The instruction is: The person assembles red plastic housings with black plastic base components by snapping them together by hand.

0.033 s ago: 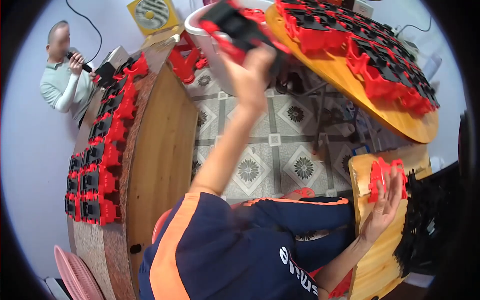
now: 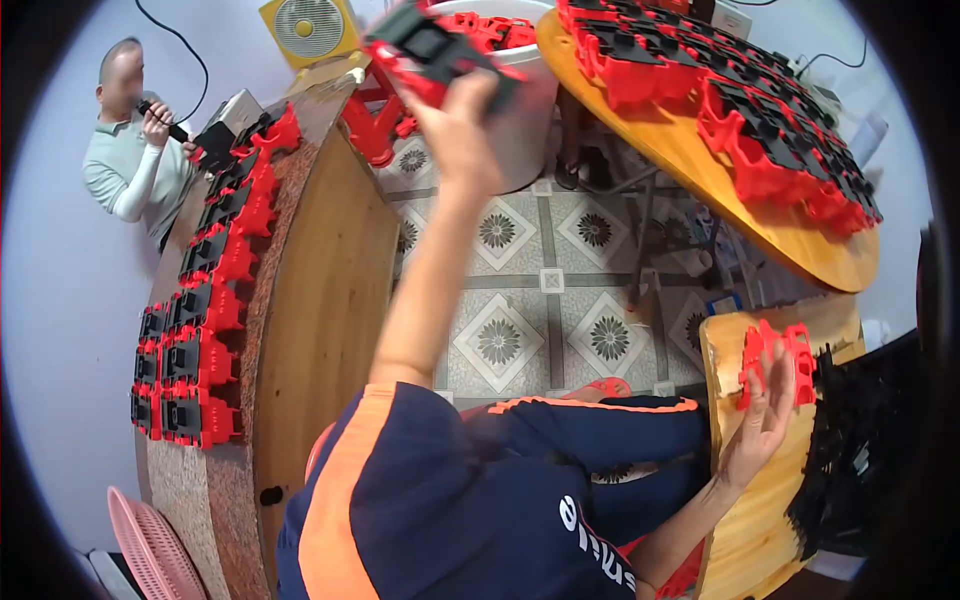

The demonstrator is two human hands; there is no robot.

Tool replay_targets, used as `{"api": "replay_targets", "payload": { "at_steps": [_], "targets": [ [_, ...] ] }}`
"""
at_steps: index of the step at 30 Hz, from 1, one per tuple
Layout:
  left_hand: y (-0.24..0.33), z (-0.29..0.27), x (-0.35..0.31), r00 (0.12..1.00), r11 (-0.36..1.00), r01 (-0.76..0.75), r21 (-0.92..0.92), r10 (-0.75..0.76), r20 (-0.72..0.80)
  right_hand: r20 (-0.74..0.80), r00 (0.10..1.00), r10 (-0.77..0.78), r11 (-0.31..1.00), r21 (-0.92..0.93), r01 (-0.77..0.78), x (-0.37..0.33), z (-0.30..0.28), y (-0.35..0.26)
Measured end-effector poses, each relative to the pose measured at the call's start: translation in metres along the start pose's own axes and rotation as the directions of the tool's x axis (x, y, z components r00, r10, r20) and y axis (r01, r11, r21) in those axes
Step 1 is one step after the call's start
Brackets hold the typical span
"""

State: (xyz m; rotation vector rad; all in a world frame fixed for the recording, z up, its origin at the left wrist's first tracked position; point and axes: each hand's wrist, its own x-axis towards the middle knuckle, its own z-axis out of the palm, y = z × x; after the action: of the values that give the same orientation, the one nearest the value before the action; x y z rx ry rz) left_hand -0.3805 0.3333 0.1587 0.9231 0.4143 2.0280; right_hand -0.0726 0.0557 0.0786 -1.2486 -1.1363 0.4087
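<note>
My left hand (image 2: 455, 125) is raised at arm's length, its fingers wrapped round a red-and-black plastic assembly (image 2: 432, 45). This piece, slightly blurred, has a black block set on a red frame. It is in front of a white tub (image 2: 530, 130) of red parts at the far side. Over the small wooden table at the right, my right hand (image 2: 762, 425) has its fingers stretched out and holds nothing. Right behind those fingers a red plastic frame (image 2: 803, 365) stands on the tabletop; whether they touch it I cannot tell.
Red-and-black assemblies line the left bench (image 2: 320, 250) and cover the oval wooden table (image 2: 700, 190). Black parts (image 2: 850, 450) are heaped beside the small table (image 2: 745, 530). Behind the bench stands a person (image 2: 140, 170) with a microphone. A pink basket (image 2: 155, 545) is lower left, a yellow fan (image 2: 308, 30) at the back.
My left hand has shifted left with the assembly, uncovering more of the tub and its red parts. My right hand has hardly moved.
</note>
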Motion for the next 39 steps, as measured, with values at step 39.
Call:
{"api": "replay_targets", "payload": {
  "at_steps": [39],
  "targets": [
    [-0.189, 0.122, -0.246, 0.394, 0.890, 0.029, 0.455, -0.428, 0.813, -0.696, 0.640, 0.327, 0.912, 0.056, -0.405, 0.018, -0.084, 0.067]
  ]
}}
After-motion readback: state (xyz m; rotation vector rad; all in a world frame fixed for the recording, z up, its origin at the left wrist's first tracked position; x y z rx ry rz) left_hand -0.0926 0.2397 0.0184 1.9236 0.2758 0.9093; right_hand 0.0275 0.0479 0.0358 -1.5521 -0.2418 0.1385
